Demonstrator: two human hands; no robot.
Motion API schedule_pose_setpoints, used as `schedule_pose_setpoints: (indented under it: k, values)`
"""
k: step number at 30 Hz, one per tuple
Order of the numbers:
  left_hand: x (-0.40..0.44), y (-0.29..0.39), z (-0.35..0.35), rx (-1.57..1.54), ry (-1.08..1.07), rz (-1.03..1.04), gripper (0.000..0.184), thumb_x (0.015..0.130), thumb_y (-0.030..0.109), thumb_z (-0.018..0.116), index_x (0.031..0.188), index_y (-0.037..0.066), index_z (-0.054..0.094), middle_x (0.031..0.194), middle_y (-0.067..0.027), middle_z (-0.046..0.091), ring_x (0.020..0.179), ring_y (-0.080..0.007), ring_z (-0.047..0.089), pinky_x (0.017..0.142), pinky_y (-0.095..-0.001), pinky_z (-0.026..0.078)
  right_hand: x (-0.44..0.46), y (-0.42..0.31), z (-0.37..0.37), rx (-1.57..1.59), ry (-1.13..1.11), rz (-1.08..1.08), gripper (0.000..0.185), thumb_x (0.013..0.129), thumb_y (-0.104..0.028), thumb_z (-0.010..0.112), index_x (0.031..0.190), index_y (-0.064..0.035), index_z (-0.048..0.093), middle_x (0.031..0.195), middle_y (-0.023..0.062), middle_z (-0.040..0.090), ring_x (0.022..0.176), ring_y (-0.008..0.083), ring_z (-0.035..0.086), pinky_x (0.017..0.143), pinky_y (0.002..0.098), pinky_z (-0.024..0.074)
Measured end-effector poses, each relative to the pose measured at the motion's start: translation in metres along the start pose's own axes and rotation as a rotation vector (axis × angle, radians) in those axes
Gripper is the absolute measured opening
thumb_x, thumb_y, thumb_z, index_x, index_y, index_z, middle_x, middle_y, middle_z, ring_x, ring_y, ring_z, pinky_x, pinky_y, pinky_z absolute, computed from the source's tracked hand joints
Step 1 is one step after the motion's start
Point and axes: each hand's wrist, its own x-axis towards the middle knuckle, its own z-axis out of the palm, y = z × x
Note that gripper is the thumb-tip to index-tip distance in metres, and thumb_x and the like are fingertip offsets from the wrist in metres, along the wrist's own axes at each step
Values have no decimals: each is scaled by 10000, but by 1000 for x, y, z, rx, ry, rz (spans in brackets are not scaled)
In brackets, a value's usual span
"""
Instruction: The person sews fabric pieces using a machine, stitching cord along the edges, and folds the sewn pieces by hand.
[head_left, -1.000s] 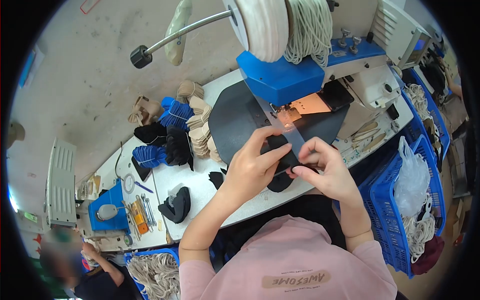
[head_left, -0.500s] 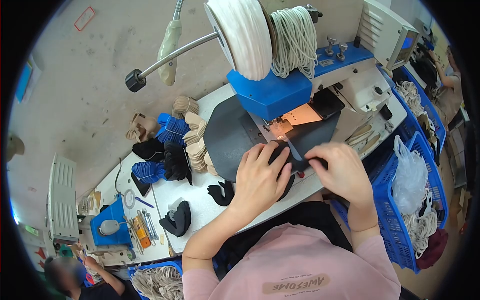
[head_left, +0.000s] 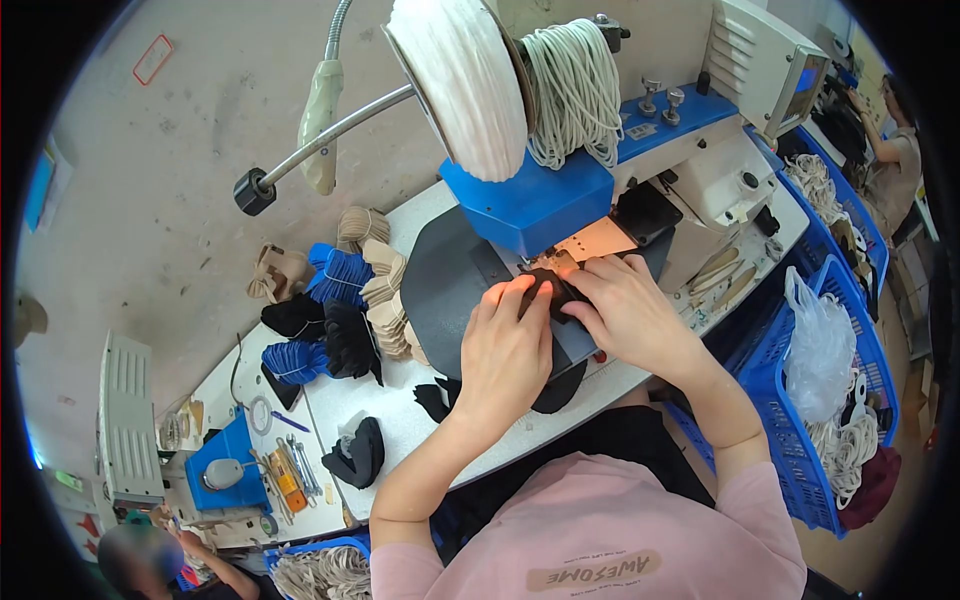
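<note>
A piece of black fabric lies under the lit needle area of a sewing machine with a blue head. My left hand presses the fabric from the left, fingertips close to the presser foot. From the right, my right hand grips the same piece, thumb below and fingers bent over it. Part of the fabric is hidden beneath the fingers. More black cloth hangs at the table edge below my hands. Another black scrap rests beside my left wrist.
Bundles of blue straps, black straps and beige straps are piled on the left. A folded black piece sits nearer. A white spool overhangs the machine. Blue baskets stand right. Co-workers sit on both sides.
My right hand has moved left and up, in beside the needle area. My left hand has shifted slightly with the fabric, which now sits closer under the machine head. The view has tilted slightly.
</note>
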Motion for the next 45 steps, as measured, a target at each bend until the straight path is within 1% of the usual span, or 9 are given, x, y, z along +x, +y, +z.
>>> schedule_pose_setpoints:
  k: [6,15,18,23,27,30,34,39,45]
  values:
    - [4,5,0,-5,18,-55,236,847,108,674,1064,19,696,1108,-131,634,1036,-305,591,861,-393,511,3,-1,-9,15,-132,43,336,857,-142,657,1157,6,629,997,144,627,1011,293,586,945,397,374]
    - [10,7,4,89,14,-104,254,844,134,683,1065,9,672,1153,-152,610,1051,-331,579,870,-399,504,10,4,3,52,-74,11,350,849,-82,633,1187,3,599,984,169,615,978,325,574,921,419,393]
    - [10,8,7,107,12,-111,262,846,137,681,1074,9,663,1163,-159,603,1056,-340,575,870,-399,503,9,5,10,-34,45,-41,280,794,-44,613,1058,53,610,974,203,623,964,333,588,903,437,405]
    - [12,9,7,104,17,-138,262,846,144,682,1073,15,658,1167,-160,598,1059,-342,575,865,-397,504,12,3,13,-38,0,-14,277,776,-18,599,1041,61,612,953,212,625,955,341,586,892,438,415]
    - [12,9,8,101,10,-155,262,845,148,684,1071,17,657,1172,-159,593,1061,-342,575,865,-398,504,13,3,16,35,8,7,277,778,-9,585,1045,57,616,964,211,624,966,344,582,894,448,414]
    - [11,9,9,101,9,-160,266,845,150,684,1074,17,657,1177,-159,590,1063,-342,574,865,-399,504,13,6,15,112,-8,58,358,822,-4,569,1179,11,599,1087,205,605,1037,356,552,938,445,406]
    - [12,8,9,97,12,-154,267,846,151,683,1076,17,658,1173,-157,591,1060,-344,576,870,-399,502,12,4,13,125,1,43,368,827,-8,558,1193,9,598,1106,209,610,1051,359,556,963,452,398]
    - [15,5,10,78,14,-147,265,842,149,681,1068,12,657,1157,-178,608,1052,-360,580,885,-414,494,16,7,13,134,-21,61,360,834,-18,558,1190,5,602,1108,210,610,1021,358,564,943,450,415]
    - [18,1,10,31,23,-142,259,837,143,680,1045,-10,656,1110,-212,642,1044,-377,593,892,-427,487,22,4,-4,188,-73,123,260,868,-79,586,1100,24,639,1053,189,627,971,357,582,890,431,452]
